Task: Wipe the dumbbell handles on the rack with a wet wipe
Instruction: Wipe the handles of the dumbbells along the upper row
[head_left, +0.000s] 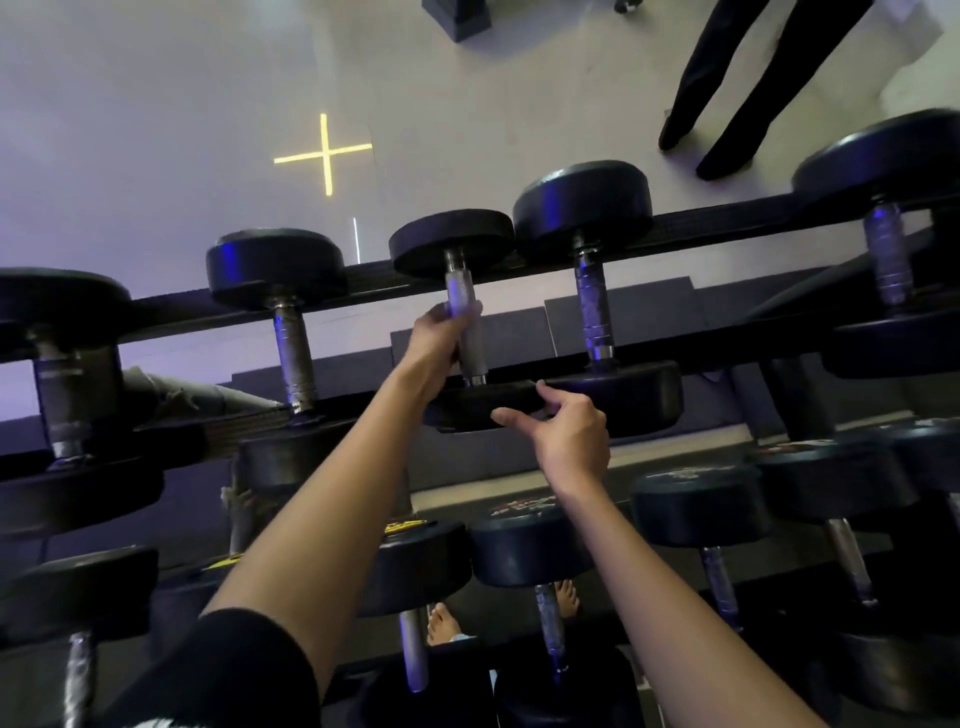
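Note:
A black dumbbell with a knurled steel handle (464, 296) lies across the top rails of the rack (363, 275) in the middle of the view. My left hand (439, 338) grips that handle from the left side, fingers curled round it. No wet wipe shows in the hand; whether one is tucked under the fingers cannot be told. My right hand (563, 428) touches the near weight head (483, 410) of the same dumbbell with thumb and forefinger stretched along its rim.
Other dumbbells (592, 291) sit on either side on the top rails, and several more (530, 551) on the lower tier. A person's dark-trousered legs (727, 88) stand on the floor beyond the rack at the upper right. A yellow cross (324, 153) marks the floor.

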